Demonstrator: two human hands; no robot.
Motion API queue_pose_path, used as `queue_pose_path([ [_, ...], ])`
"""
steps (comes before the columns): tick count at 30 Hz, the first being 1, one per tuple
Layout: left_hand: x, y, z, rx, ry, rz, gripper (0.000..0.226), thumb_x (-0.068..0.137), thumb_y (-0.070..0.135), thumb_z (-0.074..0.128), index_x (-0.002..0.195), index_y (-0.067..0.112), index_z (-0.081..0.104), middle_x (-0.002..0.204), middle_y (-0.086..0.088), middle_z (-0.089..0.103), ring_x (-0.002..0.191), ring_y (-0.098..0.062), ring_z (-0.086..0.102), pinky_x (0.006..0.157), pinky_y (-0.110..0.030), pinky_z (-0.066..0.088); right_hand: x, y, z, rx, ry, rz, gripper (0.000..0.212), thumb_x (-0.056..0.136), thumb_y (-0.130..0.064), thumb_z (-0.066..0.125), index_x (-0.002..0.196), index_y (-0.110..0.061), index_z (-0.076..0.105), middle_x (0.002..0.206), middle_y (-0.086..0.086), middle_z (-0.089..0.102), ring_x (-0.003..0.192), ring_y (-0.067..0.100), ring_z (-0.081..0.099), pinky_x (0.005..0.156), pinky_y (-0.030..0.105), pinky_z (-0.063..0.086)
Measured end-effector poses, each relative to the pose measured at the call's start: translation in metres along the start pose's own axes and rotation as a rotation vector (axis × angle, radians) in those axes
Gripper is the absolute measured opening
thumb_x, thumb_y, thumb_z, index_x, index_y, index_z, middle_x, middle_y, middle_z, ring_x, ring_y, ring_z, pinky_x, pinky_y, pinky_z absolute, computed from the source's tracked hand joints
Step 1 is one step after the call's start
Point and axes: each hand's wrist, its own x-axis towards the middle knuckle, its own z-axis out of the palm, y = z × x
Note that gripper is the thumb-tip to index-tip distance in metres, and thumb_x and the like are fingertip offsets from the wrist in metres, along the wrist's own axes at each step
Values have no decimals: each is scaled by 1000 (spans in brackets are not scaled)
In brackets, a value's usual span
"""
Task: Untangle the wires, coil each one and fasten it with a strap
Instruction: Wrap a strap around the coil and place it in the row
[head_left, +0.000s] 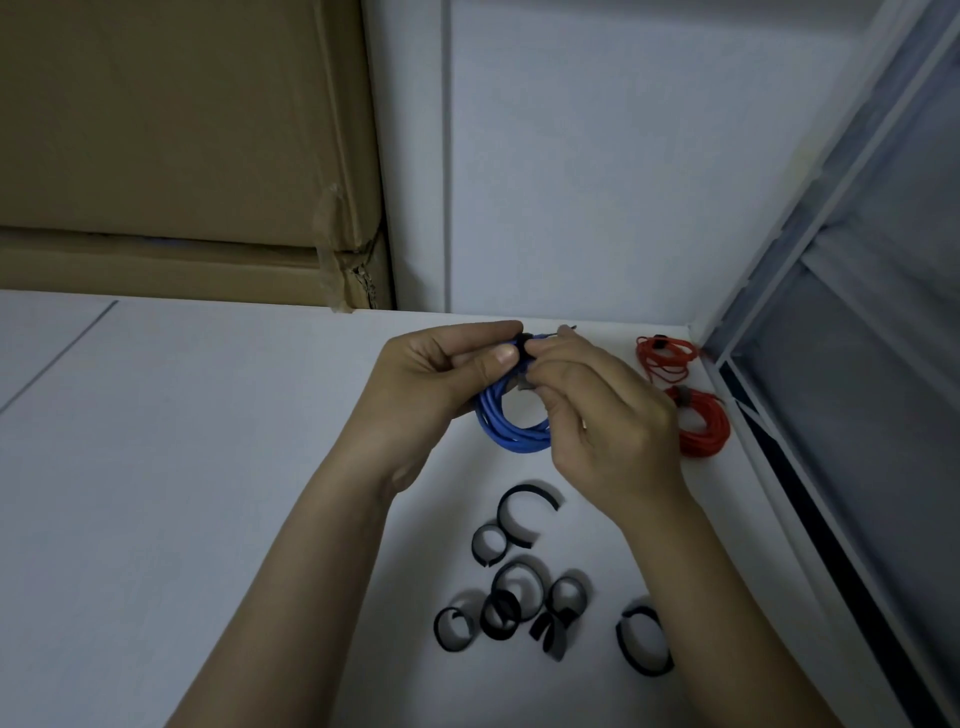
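Observation:
A coiled blue wire (511, 423) is held above the white table (208, 441). My left hand (441, 379) pinches the coil's top between thumb and fingers. My right hand (597, 415) pinches a dark strap (525, 347) that wraps the coil at that spot; its grey tail hangs inside the loop. Two red wire coils lie at the far right: a thin one (665, 356) and a thicker one (701, 426), each with a dark strap on it. Several loose black straps (519, 592) lie curled on the table below my hands.
Cardboard boxes (182, 156) stand against the white wall (597, 156) at the back left. A window frame (841, 322) runs along the table's right edge. A seam line crosses the table at the far left.

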Motion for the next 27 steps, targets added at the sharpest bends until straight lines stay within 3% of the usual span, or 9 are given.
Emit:
queue_pose_path([
  [3, 0, 1, 0, -6, 0, 6, 30, 67, 15, 69, 96, 12, 72, 89, -6, 76, 84, -18, 72, 78, -25, 57, 0, 0, -2, 78, 0, 47, 17, 86, 10, 55, 88, 2, 71, 95, 15, 70, 94, 20, 64, 95, 26, 50],
  [10, -2, 0, 6, 60, 1, 68, 21, 83, -4, 63, 96, 11, 72, 86, -3, 76, 80, -15, 71, 74, -20, 55, 4, 0, -4, 212, -40, 161, 12, 88, 4, 59, 92, 1, 70, 98, 7, 58, 90, 10, 54, 80, 21, 47],
  [14, -2, -2, 8, 61, -41, 81, 22, 84, -3, 62, 95, 13, 73, 90, -2, 76, 85, -13, 71, 76, -20, 54, 7, 1, -6, 105, -17, 159, 8, 85, 4, 61, 87, -1, 67, 107, 6, 61, 101, 17, 52, 92, 23, 40],
  [18, -1, -7, 9, 135, -45, 117, 30, 85, -5, 64, 88, 21, 77, 90, 2, 76, 89, -13, 72, 79, -20, 54, 4, -4, -2, 229, -74, 379, 6, 86, 2, 57, 85, -1, 62, 87, 1, 62, 84, 21, 58, 76, 32, 47],
  [23, 0, -10, 7, 167, -68, 128, 35, 85, -4, 65, 87, 29, 78, 89, 5, 76, 89, -10, 71, 78, -16, 52, 5, -9, -2, 347, -102, 580, 4, 83, -4, 58, 83, -8, 60, 82, -7, 58, 80, 5, 55, 75, 12, 42],
  [27, 0, -8, 4, 143, -113, 130, 38, 85, -8, 62, 90, 27, 78, 91, 5, 75, 93, -10, 71, 80, -16, 52, 11, -9, -5, 426, -134, 717, 16, 85, -11, 62, 80, -25, 57, 89, -11, 58, 82, 1, 59, 70, 9, 42],
])
